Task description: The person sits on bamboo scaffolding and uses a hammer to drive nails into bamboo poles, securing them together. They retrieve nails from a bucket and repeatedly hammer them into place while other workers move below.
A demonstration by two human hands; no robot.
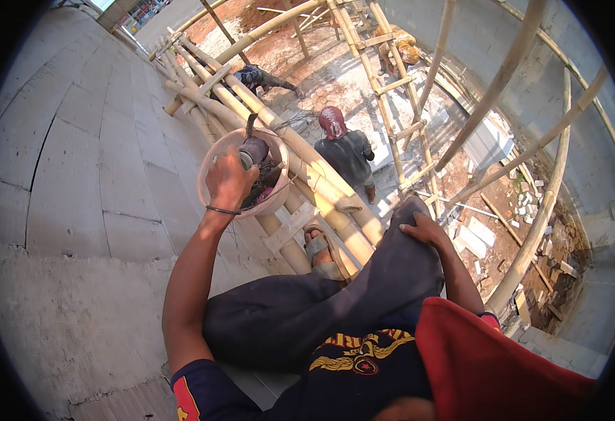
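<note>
Bucket of pale pinkish plastic stands just beside the grey block wall, by the bamboo poles of the scaffold; what bears its base is hidden. The left hand reaches over the near rim into the mouth, fingers bent downward against a dark cylindrical tool with a greyish end; the fingertips are out of sight, so I cannot tell whether the grip is closed on it. The right hand lies draped over the raised knee, thumb apart from the fingers, holding nothing that shows. The tool looks rigid and is probably fairly heavy for its bulk, its smooth rounded body perhaps slippery if dusty; a full wrap around the thick middle should suit it better than a pinch at the end. A dark curved piece sticks up beside it and could snag on the way out. The bucket's thin wall likely flexes, so lifting by one edge would risk tipping it; opposite sides of the rim would give a steadier hold.
</note>
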